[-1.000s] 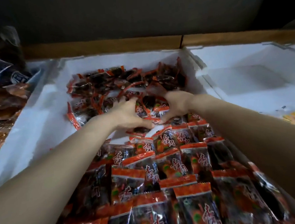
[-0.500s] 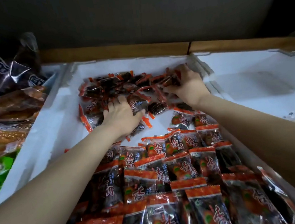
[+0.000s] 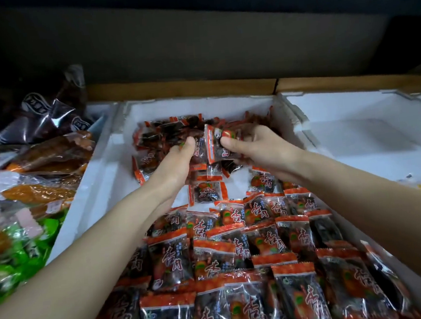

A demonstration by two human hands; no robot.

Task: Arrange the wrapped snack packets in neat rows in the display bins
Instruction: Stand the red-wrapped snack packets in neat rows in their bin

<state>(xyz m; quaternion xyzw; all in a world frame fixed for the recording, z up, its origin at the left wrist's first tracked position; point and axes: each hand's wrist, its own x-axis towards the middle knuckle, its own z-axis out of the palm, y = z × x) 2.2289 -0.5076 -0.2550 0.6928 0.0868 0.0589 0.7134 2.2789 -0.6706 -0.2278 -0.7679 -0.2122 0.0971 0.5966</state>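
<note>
Left hand (image 3: 176, 162) and right hand (image 3: 259, 150) clasp a bunch of red-and-black wrapped snack packets (image 3: 213, 146) above the far loose pile (image 3: 156, 136) in the white foam bin (image 3: 99, 184). Slick film could slip, scattering packets onto the near rows (image 3: 237, 246).

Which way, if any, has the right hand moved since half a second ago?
Yes. The right hand has pulled back toward the person, away from the far right corner of the bin, and now pinches a packet.
</note>
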